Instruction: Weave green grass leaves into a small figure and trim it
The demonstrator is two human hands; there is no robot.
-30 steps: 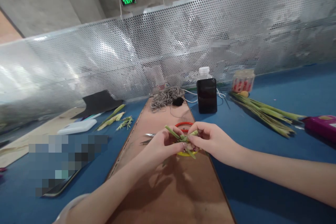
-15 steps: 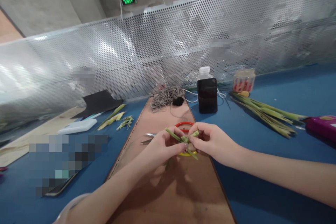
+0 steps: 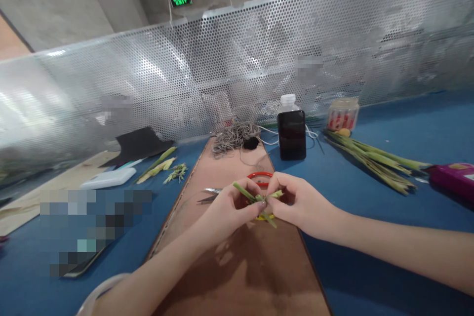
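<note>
Between my hands is a small piece of folded green leaf strips (image 3: 243, 191), its ends sticking out in several directions. My left hand (image 3: 232, 207) pinches it from the left, thumb and fingers closed. From the other side my right hand (image 3: 292, 200) grips it too, fingertips touching those of the left near the middle. Fingers hide the centre of the strips. Scissors with a red handle (image 3: 260, 175) lie on the brown board (image 3: 237, 276) behind and under my hands, their metal blades pointing left. A yellow ring-like part (image 3: 265, 217) shows just below the fingers.
Grey yarn (image 3: 237, 137) is heaped at the board's far end. A black phone (image 3: 292, 136) leans against a white-capped bottle (image 3: 288, 101). Long green leaves (image 3: 374, 158) lie right, near a jar (image 3: 343, 114) and a purple pack (image 3: 454, 181). Leaf scraps (image 3: 157, 168) are at left.
My right hand has shifted slightly left, closer to the left fingertips, and the leaf strips have turned a little. My left hand keeps nearly the same place.
</note>
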